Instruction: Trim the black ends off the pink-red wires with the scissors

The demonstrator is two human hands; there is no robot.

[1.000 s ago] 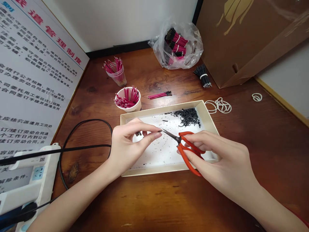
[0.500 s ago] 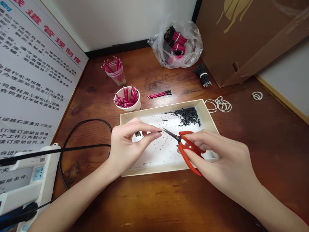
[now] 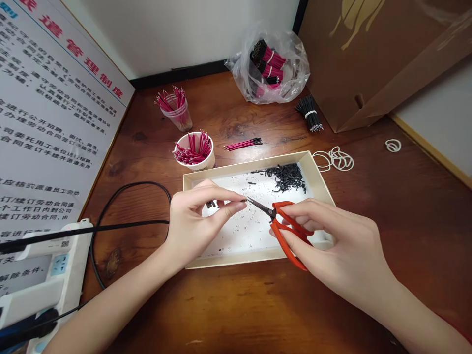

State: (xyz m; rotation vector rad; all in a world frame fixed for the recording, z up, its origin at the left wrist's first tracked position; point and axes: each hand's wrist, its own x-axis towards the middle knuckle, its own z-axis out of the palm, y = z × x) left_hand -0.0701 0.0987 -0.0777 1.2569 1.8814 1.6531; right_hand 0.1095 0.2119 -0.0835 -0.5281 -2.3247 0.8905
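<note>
My left hand (image 3: pixel 208 211) is closed in a pinch over the cardboard box lid (image 3: pixel 236 264). Between its thumb and forefinger sits a thin black wire (image 3: pixel 244 200), of which only a tiny dark end shows. Several dark wire ends (image 3: pixel 210 204) peek out below that hand; whether the fingers hold them I cannot tell. My right hand (image 3: pixel 332 236) grips red-handled scissors (image 3: pixel 291 236), their slim dark blades pointing left, the tips right at the wire end. A heap of short black tubing bits (image 3: pixel 287 177) lies in the lid's far right corner, with tiny specks scattered over its white bottom.
Behind the lid stand a paper cup (image 3: pixel 208 162) and a clear plastic cup (image 3: pixel 182 120), both holding pink wires. Pink wires (image 3: pixel 243 144), a black wire bundle (image 3: pixel 309 114), rubber bands (image 3: pixel 337 160) and a plastic bag (image 3: pixel 239 83) lie farther back. A power strip (image 3: pixel 70 265) is left.
The scissors have shifted slightly left, bringing their tips closer to the wire end. My left hand has stayed where it was.
</note>
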